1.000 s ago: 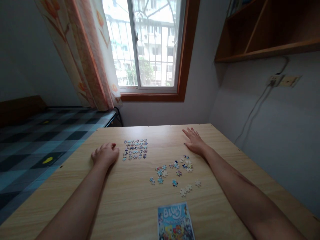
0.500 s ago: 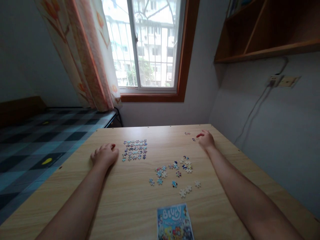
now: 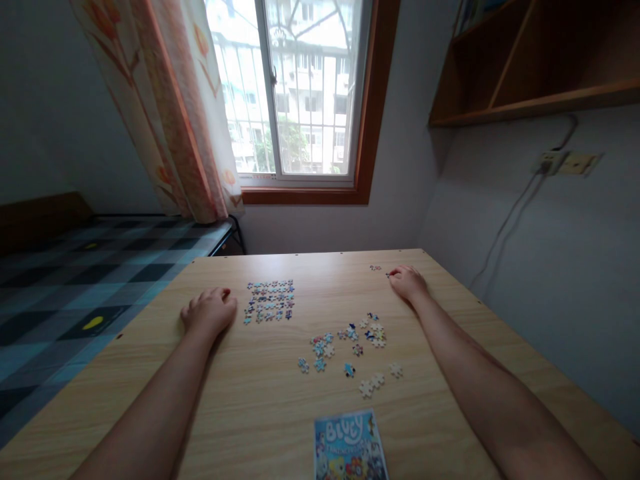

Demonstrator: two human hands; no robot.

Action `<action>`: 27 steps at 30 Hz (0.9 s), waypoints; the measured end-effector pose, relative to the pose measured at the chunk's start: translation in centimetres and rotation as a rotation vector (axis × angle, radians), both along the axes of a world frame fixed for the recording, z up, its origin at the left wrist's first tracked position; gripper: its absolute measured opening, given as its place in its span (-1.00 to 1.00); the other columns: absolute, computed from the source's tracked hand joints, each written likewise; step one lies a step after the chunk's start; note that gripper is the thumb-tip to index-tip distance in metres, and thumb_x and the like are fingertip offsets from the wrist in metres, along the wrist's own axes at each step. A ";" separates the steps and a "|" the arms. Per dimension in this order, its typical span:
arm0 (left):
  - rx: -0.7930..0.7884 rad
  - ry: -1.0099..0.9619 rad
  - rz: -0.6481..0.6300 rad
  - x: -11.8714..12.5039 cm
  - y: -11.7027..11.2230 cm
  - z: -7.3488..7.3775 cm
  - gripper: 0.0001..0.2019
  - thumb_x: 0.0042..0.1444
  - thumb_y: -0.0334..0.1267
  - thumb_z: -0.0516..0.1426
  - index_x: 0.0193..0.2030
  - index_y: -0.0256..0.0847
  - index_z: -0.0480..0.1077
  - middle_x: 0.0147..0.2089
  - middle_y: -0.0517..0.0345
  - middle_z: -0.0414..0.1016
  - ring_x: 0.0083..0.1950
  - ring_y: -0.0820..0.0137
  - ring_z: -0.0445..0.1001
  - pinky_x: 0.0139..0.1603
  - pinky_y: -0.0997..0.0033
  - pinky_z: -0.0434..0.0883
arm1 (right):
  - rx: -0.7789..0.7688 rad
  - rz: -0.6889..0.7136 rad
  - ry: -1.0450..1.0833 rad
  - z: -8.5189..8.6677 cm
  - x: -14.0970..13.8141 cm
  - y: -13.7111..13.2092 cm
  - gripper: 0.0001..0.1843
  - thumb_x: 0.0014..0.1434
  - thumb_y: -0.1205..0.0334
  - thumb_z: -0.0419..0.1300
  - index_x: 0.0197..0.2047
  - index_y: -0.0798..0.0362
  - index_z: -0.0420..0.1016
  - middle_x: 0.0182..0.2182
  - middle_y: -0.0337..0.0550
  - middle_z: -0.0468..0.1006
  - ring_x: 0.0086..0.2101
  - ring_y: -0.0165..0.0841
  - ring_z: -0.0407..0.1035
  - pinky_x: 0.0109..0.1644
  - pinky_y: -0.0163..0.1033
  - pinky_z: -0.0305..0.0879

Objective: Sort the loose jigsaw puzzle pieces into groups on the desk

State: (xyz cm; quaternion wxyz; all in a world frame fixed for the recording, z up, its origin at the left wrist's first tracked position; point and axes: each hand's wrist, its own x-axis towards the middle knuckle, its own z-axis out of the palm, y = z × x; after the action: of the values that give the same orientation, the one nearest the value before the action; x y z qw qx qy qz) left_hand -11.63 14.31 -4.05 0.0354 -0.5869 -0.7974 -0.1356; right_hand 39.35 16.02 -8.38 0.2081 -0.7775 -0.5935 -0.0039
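My right hand [image 3: 409, 283] is at the far right of the table, its fingertips pinched on a small dark puzzle piece [image 3: 388, 275]. The fingers cover most of that piece. Just beyond it lie a few more puzzle pieces [image 3: 375, 268]. On the left, my left hand [image 3: 209, 311] rests palm down with loosely bent fingers and holds nothing. To its right, puzzle pieces are laid out in rows [image 3: 270, 300]. Between my arms is a loose scatter of pieces [image 3: 325, 343], some with pale backs [image 3: 367, 388] facing up.
A blue "Bluey" picture card or box [image 3: 347, 443] lies at the near middle of the wooden table [image 3: 250, 407]. A bed [image 3: 100, 287] with a checked cover stands on the left. Above the right side hangs a wooden shelf [image 3: 540, 110].
My right hand has moved a little to the left, and its fingers have closed on the small dark puzzle piece. My left hand has stayed where it was.
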 end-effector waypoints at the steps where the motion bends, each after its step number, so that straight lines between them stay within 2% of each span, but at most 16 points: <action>1: -0.001 0.000 -0.001 0.0 0.0 0.0 -0.49 0.10 -0.01 -0.01 0.13 -0.14 0.41 0.22 -0.12 0.38 0.20 -0.04 0.32 0.20 -0.03 0.23 | -0.006 -0.002 -0.001 0.1 -0.1 -0.1 -0.59 0.17 0.13 0.02 0.00 -0.10 0.57 0.09 -0.19 0.46 0.10 -0.25 0.22 0.26 -0.22 0.08; 6: -0.004 0.007 -0.003 -0.3 0.2 -0.4 -0.49 0.11 0.00 -0.02 0.14 -0.14 0.40 0.23 -0.12 0.38 0.20 -0.04 0.31 0.18 -0.05 0.24 | -0.056 -0.023 0.002 0.1 -0.4 -0.2 -0.52 0.26 0.08 -0.07 0.15 -0.20 0.48 0.20 -0.21 0.35 0.19 -0.19 0.15 0.30 -0.06 0.04; 10: -0.001 0.012 -0.007 -0.4 0.3 -0.6 -0.49 0.11 -0.02 -0.02 0.14 -0.14 0.40 0.24 -0.08 0.37 0.20 -0.03 0.31 0.20 -0.03 0.23 | -0.099 -0.034 0.013 -0.3 -0.6 0.0 -0.50 0.31 0.01 -0.13 0.23 -0.28 0.37 0.30 -0.24 0.22 0.27 -0.09 0.04 0.33 0.16 -0.08; 12: -0.003 0.009 -0.002 -0.3 0.2 -0.5 -0.50 0.12 -0.02 -0.03 0.13 -0.13 0.41 0.23 -0.07 0.37 0.20 -0.02 0.31 0.20 -0.03 0.23 | -0.107 -0.028 0.018 -0.4 -0.6 0.1 -0.49 0.33 -0.02 -0.16 0.24 -0.29 0.36 0.30 -0.26 0.21 0.28 -0.08 0.03 0.33 0.21 -0.12; 15: 0.007 0.003 0.003 -0.1 0.0 -0.2 -0.52 0.11 -0.03 -0.01 0.11 -0.13 0.42 0.22 -0.09 0.38 0.19 -0.02 0.32 0.19 -0.03 0.23 | -0.090 -0.029 0.023 -0.2 -0.6 0.1 -0.47 0.33 -0.04 -0.18 0.25 -0.22 0.34 0.29 -0.23 0.24 0.26 -0.10 0.07 0.33 0.17 -0.07; 18: 0.017 -0.002 -0.002 0.0 0.0 -0.2 -0.52 0.11 -0.03 0.00 0.10 -0.14 0.43 0.22 -0.11 0.39 0.19 -0.02 0.32 0.20 -0.04 0.22 | -0.048 -0.045 0.019 0.2 -0.5 0.0 -0.44 0.34 0.00 -0.20 0.30 -0.09 0.29 0.26 -0.13 0.29 0.21 -0.17 0.16 0.30 0.00 0.04; 20: 0.018 -0.005 -0.003 0.0 0.0 -0.3 -0.52 0.10 -0.03 0.00 0.11 -0.14 0.43 0.22 -0.11 0.39 0.20 -0.03 0.31 0.20 -0.05 0.22 | -0.031 -0.051 0.010 0.3 -0.6 0.0 -0.44 0.33 0.02 -0.18 0.28 -0.04 0.32 0.23 -0.07 0.33 0.18 -0.18 0.19 0.28 -0.08 0.07; 24: 0.009 -0.003 -0.002 0.0 0.0 -0.3 -0.51 0.10 -0.03 0.00 0.12 -0.14 0.42 0.23 -0.09 0.37 0.20 -0.02 0.31 0.20 -0.04 0.22 | -0.048 -0.029 -0.012 0.3 -1.0 0.0 -0.48 0.31 0.00 -0.13 0.17 -0.08 0.45 0.18 -0.10 0.38 0.15 -0.14 0.23 0.27 -0.05 0.07; 27: -0.007 0.005 0.006 0.0 -0.1 -0.2 -0.51 0.12 -0.02 -0.03 0.12 -0.13 0.41 0.23 -0.08 0.37 0.21 0.00 0.31 0.20 -0.03 0.22 | -0.082 -0.008 -0.025 0.1 -1.3 0.0 -0.49 0.31 -0.05 -0.12 0.16 -0.14 0.45 0.22 -0.15 0.34 0.17 -0.13 0.20 0.28 0.03 0.06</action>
State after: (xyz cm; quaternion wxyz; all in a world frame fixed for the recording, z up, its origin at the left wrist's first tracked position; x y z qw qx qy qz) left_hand -11.59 14.24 -4.25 0.0358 -0.5851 -0.7995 -0.1312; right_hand 38.08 15.99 -8.24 0.1687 -0.7877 -0.5924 0.0100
